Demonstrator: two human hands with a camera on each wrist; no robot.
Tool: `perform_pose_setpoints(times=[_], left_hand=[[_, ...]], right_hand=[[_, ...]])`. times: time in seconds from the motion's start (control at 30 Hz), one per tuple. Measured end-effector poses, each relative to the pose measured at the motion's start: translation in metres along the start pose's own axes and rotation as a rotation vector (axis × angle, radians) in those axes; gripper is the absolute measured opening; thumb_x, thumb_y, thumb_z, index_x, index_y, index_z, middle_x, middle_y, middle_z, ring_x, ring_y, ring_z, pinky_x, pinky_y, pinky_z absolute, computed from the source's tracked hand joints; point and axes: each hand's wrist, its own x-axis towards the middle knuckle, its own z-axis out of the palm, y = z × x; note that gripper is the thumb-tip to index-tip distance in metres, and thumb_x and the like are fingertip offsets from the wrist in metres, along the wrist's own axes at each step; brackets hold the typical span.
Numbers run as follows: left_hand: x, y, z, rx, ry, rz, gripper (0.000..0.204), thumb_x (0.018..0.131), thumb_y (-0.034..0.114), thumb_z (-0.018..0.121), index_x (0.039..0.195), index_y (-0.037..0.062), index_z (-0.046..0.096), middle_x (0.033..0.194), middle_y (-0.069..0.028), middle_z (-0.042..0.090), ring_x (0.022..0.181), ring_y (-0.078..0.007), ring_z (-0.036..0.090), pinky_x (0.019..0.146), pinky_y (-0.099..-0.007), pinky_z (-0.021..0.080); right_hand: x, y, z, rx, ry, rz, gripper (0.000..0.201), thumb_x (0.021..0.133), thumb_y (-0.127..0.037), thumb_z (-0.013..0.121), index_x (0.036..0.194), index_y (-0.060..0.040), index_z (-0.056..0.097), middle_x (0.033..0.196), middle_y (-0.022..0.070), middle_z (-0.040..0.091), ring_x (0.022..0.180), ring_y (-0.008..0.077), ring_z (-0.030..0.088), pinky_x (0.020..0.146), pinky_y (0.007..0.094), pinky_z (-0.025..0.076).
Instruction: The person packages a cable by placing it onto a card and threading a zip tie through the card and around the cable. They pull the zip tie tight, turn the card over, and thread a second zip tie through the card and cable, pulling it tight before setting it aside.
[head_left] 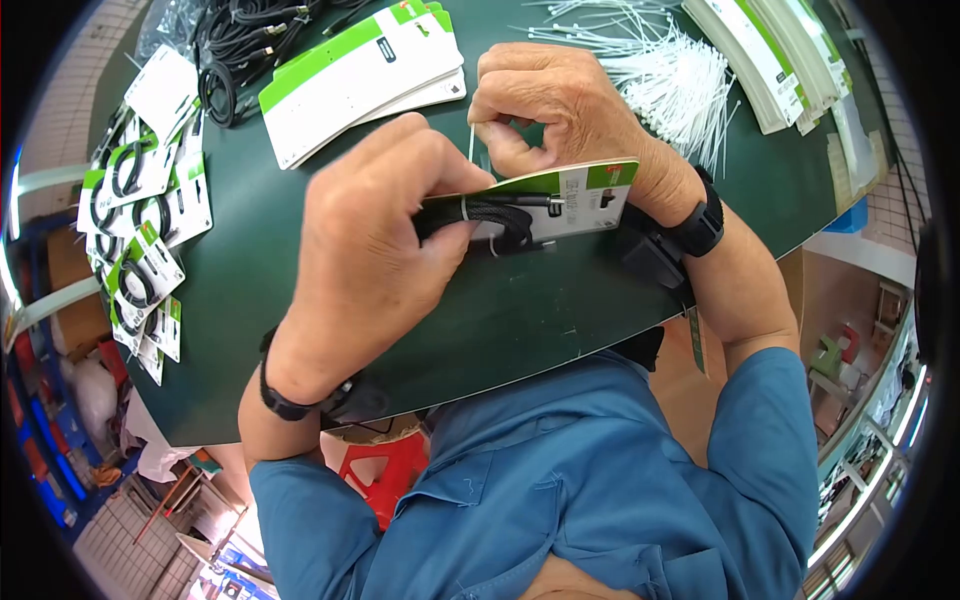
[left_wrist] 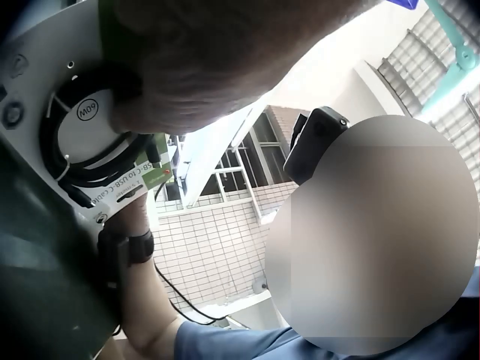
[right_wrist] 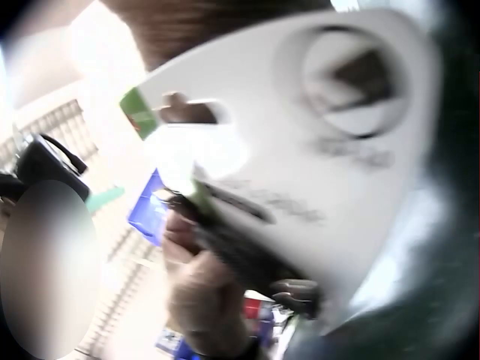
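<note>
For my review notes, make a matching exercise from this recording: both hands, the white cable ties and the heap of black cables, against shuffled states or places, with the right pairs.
Things
1. Left hand
2. White cable ties
3. Heap of black cables
4. Right hand

States or places
A. Pinching a thin white strip
B. At the table's far left
C. Gripping a card with black cable
D. Piled beside the right hand

Pairs: 1-C, 2-D, 3-B, 4-A

head: bright, fisheye-bent edges | left wrist: dark corners, blown-out highlights | right wrist: blurred card (right_wrist: 300, 176), glare
</note>
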Motion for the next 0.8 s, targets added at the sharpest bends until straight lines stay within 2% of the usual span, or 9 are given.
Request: perform_pose_setpoints(times=[0.13, 0.2, 0.3, 0.4, 0.47, 0.53, 0.67, 0.73, 0.8], left_hand=[[0.001, 0.001, 0.001, 0.051, 0.112, 0.032, 0.018, 0.077, -0.010, 0.077, 0.091, -0.0020, 0.068, 0.085, -0.0011, 0.064, 0.079, -0.0104, 0.065, 0.079, -0.0250, 0.055], [0.004, -0.003, 0.001, -0.252, 0.216, -0.147, 0.023, 0.080, -0.011, 0.076, 0.100, -0.0028, 0.068, 0.092, -0.0028, 0.069, 0.086, -0.0104, 0.068, 0.083, -0.0248, 0.056], [0.007, -0.015, -0.007, -0.379, 0.212, -0.199, 0.030, 0.084, -0.009, 0.074, 0.113, -0.0059, 0.065, 0.102, -0.0071, 0.072, 0.093, -0.0111, 0.069, 0.085, -0.0250, 0.056], [0.012, -0.023, -0.008, -0.498, 0.285, -0.253, 0.031, 0.085, -0.006, 0.074, 0.115, -0.0077, 0.066, 0.100, -0.0088, 0.073, 0.089, -0.0103, 0.069, 0.082, -0.0246, 0.057], [0.014, -0.031, -0.006, -0.571, 0.350, -0.264, 0.031, 0.085, -0.004, 0.075, 0.113, -0.0086, 0.066, 0.096, -0.0094, 0.073, 0.085, -0.0094, 0.069, 0.077, -0.0239, 0.058], [0.017, -0.038, -0.005, -0.653, 0.429, -0.232, 0.029, 0.087, -0.002, 0.074, 0.114, -0.0086, 0.066, 0.098, -0.0097, 0.074, 0.086, -0.0095, 0.070, 0.077, -0.0234, 0.058], [0.016, -0.045, -0.004, -0.753, 0.342, -0.309, 0.033, 0.091, -0.001, 0.074, 0.121, -0.0079, 0.064, 0.110, -0.0115, 0.073, 0.095, -0.0130, 0.070, 0.088, -0.0274, 0.058], [0.016, -0.045, 0.001, -0.784, 0.363, -0.269, 0.032, 0.091, 0.003, 0.076, 0.118, -0.0090, 0.064, 0.105, -0.0128, 0.075, 0.090, -0.0118, 0.072, 0.082, -0.0264, 0.060], [0.015, -0.044, 0.002, -0.878, 0.285, -0.258, 0.030, 0.093, 0.005, 0.075, 0.119, -0.0085, 0.065, 0.105, -0.0126, 0.075, 0.091, -0.0119, 0.071, 0.083, -0.0265, 0.060]], right_hand=[[0.003, 0.009, -0.007, 0.107, -0.064, 0.092, 0.013, 0.076, -0.002, 0.069, 0.078, -0.0048, 0.057, 0.072, 0.0049, 0.054, 0.062, 0.0191, 0.054, 0.056, 0.0313, 0.042], [0.006, 0.010, -0.024, 0.093, -0.094, 0.039, 0.019, 0.081, -0.017, 0.074, 0.090, -0.0024, 0.066, 0.082, 0.0079, 0.066, 0.070, 0.0200, 0.065, 0.065, 0.0316, 0.052], [-0.002, 0.012, -0.018, 0.663, 0.095, 0.474, 0.020, 0.096, -0.016, 0.072, 0.105, 0.0024, 0.071, 0.094, 0.0049, 0.075, 0.083, 0.0063, 0.066, 0.072, 0.0260, 0.055], [0.000, 0.015, -0.013, 0.774, 0.329, 0.637, 0.017, 0.100, -0.012, 0.068, 0.108, 0.0021, 0.071, 0.091, 0.0055, 0.074, 0.079, 0.0068, 0.066, 0.070, 0.0250, 0.055], [-0.003, 0.016, -0.017, 0.827, 0.363, 0.656, 0.021, 0.104, -0.015, 0.063, 0.114, 0.0019, 0.069, 0.096, 0.0069, 0.074, 0.086, 0.0050, 0.065, 0.074, 0.0244, 0.054], [-0.006, 0.014, -0.024, 1.171, 0.335, 0.581, 0.028, 0.106, -0.021, 0.059, 0.121, 0.0024, 0.065, 0.109, 0.0084, 0.072, 0.097, 0.0056, 0.064, 0.081, 0.0253, 0.053], [0.001, -0.016, -0.015, 0.836, 0.098, 0.634, 0.042, 0.104, -0.025, 0.063, 0.133, 0.0054, 0.057, 0.127, 0.0123, 0.067, 0.111, 0.0103, 0.062, 0.092, 0.0305, 0.053], [0.002, -0.025, -0.001, 0.943, 0.208, 0.604, 0.042, 0.100, -0.022, 0.070, 0.131, 0.0044, 0.060, 0.121, 0.0119, 0.070, 0.107, 0.0120, 0.065, 0.090, 0.0319, 0.056], [0.001, -0.024, -0.002, 0.781, 0.024, 0.646, 0.036, 0.097, -0.018, 0.074, 0.124, 0.0034, 0.066, 0.112, 0.0104, 0.074, 0.099, 0.0128, 0.069, 0.084, 0.0311, 0.059]])
